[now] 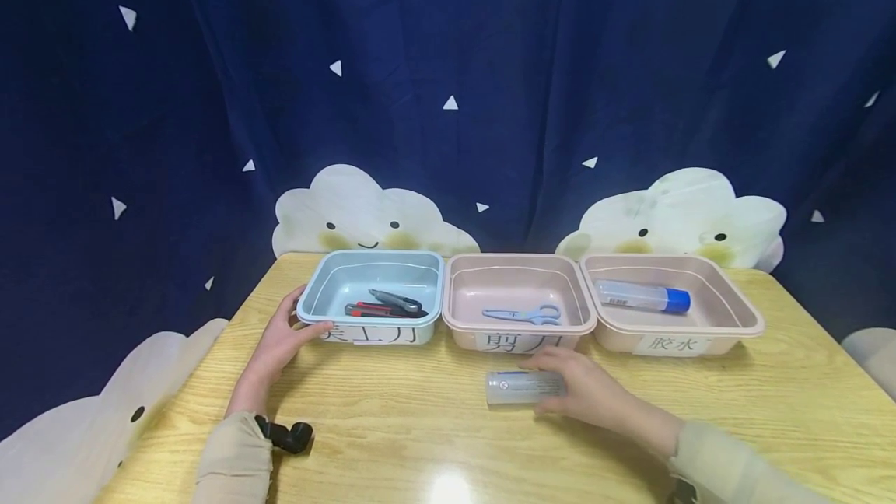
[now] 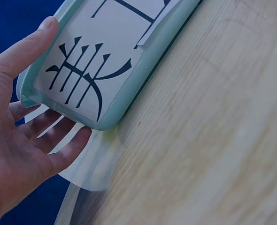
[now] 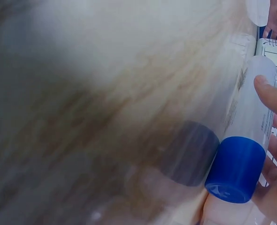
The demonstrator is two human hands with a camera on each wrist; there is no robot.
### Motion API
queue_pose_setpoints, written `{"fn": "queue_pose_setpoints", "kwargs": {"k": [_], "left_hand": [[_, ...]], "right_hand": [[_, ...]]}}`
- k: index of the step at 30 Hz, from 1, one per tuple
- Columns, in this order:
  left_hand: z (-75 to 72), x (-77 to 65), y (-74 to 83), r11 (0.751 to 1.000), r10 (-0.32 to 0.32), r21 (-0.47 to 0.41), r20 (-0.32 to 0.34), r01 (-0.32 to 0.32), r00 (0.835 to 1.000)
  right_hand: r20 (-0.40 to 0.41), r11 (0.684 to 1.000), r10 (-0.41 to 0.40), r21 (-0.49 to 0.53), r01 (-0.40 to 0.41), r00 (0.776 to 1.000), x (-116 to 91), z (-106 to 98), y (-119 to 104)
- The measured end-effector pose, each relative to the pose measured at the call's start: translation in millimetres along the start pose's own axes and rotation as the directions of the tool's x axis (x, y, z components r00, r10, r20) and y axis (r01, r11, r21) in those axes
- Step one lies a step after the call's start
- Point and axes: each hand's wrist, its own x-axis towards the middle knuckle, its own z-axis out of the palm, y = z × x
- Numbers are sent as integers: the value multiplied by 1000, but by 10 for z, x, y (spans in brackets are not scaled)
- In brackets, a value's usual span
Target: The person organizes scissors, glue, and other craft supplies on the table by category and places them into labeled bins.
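At the left end of a light blue bin [image 1: 371, 253], my left hand [image 1: 281, 337] holds the corner, with the thumb along the front rim and the fingers against the end wall [image 2: 33, 159]. My right hand [image 1: 584, 386] has thumb and fingers on either side of a clear glue bottle [image 1: 514, 388], which lies low over the table in front of the middle bin. Its blue cap [image 3: 237, 168] shows in the right wrist view but is hidden behind the hand in the head view. Two utility knives [image 1: 381, 309] lie in the blue bin.
A pink middle bin [image 1: 518, 260] holds light blue scissors [image 1: 525, 316]. The right pink bin [image 1: 728, 309] holds another glue bottle [image 1: 637, 296] with a blue cap. All three bins carry paper labels and stand in a row on the wooden table [image 1: 392, 426], before a dark blue curtain [image 1: 420, 22].
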Motion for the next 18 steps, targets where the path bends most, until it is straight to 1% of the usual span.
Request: {"fn": "queue_pose_setpoints", "kwargs": {"k": [13, 18], "left_hand": [[7, 5, -5, 1000, 4, -8, -3, -4, 1000], [9, 4, -5, 1000, 4, -10, -3, -4, 1000]], "right_hand": [[-29, 999, -12, 39, 13, 999, 22, 59, 41], [-45, 998, -46, 30, 47, 998, 15, 50, 31]]}}
